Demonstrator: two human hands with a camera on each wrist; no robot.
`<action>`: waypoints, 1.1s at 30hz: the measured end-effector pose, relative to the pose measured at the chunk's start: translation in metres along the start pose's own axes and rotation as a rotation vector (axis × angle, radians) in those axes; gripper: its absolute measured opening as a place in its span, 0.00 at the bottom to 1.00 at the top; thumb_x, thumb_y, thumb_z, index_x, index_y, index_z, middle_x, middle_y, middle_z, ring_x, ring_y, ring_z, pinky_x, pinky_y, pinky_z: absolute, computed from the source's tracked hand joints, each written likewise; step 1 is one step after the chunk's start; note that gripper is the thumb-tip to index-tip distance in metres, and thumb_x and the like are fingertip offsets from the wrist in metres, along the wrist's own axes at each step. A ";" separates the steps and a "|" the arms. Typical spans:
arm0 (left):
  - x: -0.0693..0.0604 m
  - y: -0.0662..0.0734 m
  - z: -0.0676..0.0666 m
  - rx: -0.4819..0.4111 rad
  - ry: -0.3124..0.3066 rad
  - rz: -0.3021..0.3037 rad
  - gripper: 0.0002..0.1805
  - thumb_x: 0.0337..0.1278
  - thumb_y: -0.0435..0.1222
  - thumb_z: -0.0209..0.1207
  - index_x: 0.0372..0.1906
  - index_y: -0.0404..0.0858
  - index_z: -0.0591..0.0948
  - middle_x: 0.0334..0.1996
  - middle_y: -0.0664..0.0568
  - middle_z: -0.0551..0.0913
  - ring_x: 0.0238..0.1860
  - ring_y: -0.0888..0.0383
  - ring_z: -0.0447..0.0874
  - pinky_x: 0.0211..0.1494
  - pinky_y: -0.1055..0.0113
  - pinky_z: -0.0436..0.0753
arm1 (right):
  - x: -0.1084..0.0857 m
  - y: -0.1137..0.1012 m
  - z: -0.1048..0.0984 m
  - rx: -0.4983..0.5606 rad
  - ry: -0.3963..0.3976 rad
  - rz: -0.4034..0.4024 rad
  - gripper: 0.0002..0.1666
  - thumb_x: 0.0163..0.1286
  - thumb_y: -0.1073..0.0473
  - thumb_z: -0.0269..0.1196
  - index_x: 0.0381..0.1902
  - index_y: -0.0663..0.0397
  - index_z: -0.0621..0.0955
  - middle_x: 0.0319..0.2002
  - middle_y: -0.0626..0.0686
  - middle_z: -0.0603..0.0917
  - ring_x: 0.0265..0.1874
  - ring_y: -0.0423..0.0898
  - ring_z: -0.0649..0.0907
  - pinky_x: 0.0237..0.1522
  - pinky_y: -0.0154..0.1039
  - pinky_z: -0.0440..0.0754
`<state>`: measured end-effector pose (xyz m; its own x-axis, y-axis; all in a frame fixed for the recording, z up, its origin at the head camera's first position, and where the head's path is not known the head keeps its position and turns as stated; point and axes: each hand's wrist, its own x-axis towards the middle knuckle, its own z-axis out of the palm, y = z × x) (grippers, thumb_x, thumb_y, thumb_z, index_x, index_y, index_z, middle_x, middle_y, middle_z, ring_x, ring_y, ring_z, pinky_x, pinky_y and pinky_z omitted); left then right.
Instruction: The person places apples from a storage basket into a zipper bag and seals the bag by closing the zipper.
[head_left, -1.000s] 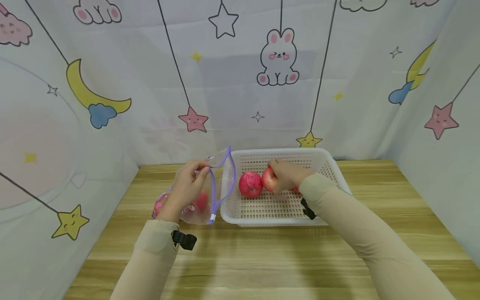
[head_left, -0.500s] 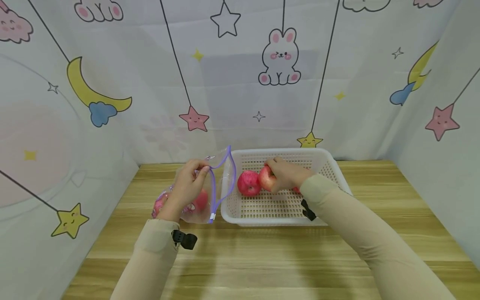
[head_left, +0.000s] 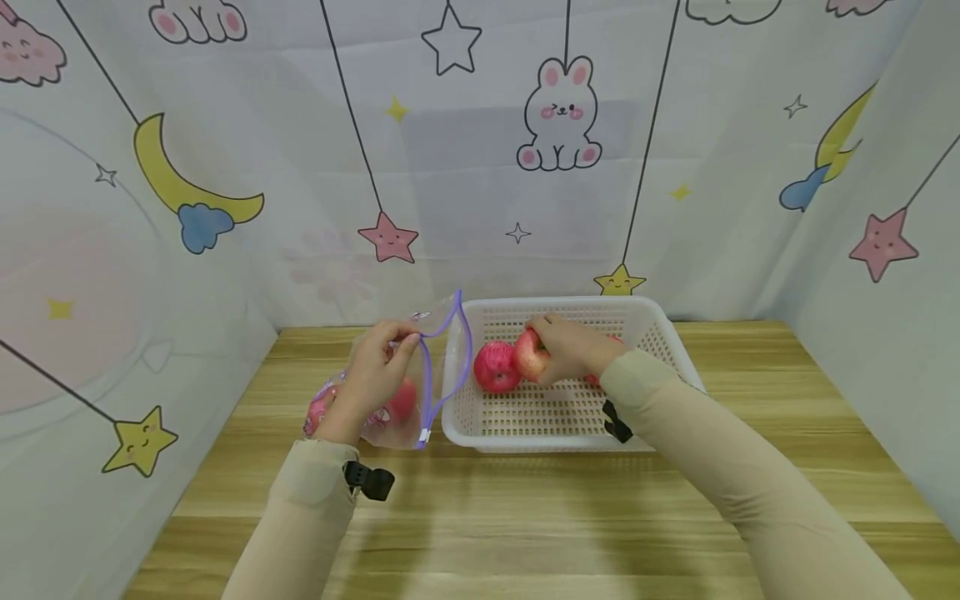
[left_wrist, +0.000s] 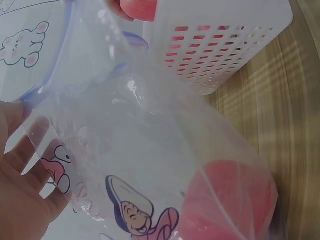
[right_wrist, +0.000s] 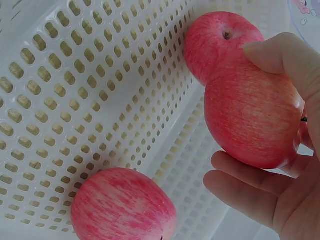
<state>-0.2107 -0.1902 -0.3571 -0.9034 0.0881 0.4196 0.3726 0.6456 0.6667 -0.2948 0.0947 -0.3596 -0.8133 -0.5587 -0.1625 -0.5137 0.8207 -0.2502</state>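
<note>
My left hand [head_left: 381, 367] pinches the purple-edged mouth of a clear printed zip bag [head_left: 447, 367], which stands open toward the basket. Inside the bag are red apples; one apple [left_wrist: 227, 200] shows through the plastic in the left wrist view. My right hand [head_left: 573, 346] grips a red-yellow apple [head_left: 531, 357] in the white basket, thumb on top and fingers below it. The held apple [right_wrist: 255, 112] overlaps a redder apple [right_wrist: 217, 42] in the right wrist view. Another apple [right_wrist: 122, 207] lies apart in the basket, partly covered by my right hand in the head view.
The white perforated basket [head_left: 555, 443] stands at the back of the wooden table [head_left: 510, 517], against a printed curtain [head_left: 465, 192]. The bag lies close along the basket's left wall. Curtain also hangs at both sides.
My right hand has moved a little to the left with the gripped apple, and the redder apple beside it has shifted slightly left. My left hand has stayed on the bag's mouth.
</note>
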 end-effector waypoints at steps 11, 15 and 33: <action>-0.001 -0.001 0.000 0.004 0.001 -0.002 0.12 0.69 0.37 0.51 0.46 0.35 0.79 0.43 0.45 0.79 0.43 0.54 0.73 0.42 0.65 0.71 | -0.002 -0.003 0.000 0.035 0.029 -0.045 0.53 0.46 0.49 0.72 0.68 0.51 0.60 0.59 0.55 0.70 0.54 0.49 0.75 0.56 0.47 0.76; -0.001 -0.002 0.000 0.004 0.007 0.004 0.12 0.69 0.37 0.51 0.46 0.35 0.80 0.44 0.45 0.79 0.44 0.53 0.74 0.43 0.64 0.72 | -0.002 -0.005 -0.001 0.051 0.032 -0.052 0.54 0.45 0.51 0.73 0.68 0.53 0.60 0.59 0.55 0.70 0.54 0.49 0.74 0.56 0.47 0.75; -0.001 -0.001 -0.001 -0.005 -0.003 -0.005 0.12 0.69 0.37 0.50 0.47 0.34 0.79 0.45 0.43 0.79 0.46 0.51 0.74 0.44 0.62 0.72 | -0.001 -0.009 0.002 0.079 0.054 -0.071 0.52 0.44 0.53 0.74 0.67 0.46 0.62 0.57 0.53 0.69 0.51 0.48 0.76 0.52 0.48 0.79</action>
<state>-0.2098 -0.1918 -0.3575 -0.9057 0.0871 0.4148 0.3693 0.6422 0.6717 -0.2888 0.0872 -0.3586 -0.7900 -0.6064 -0.0906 -0.5495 0.7658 -0.3339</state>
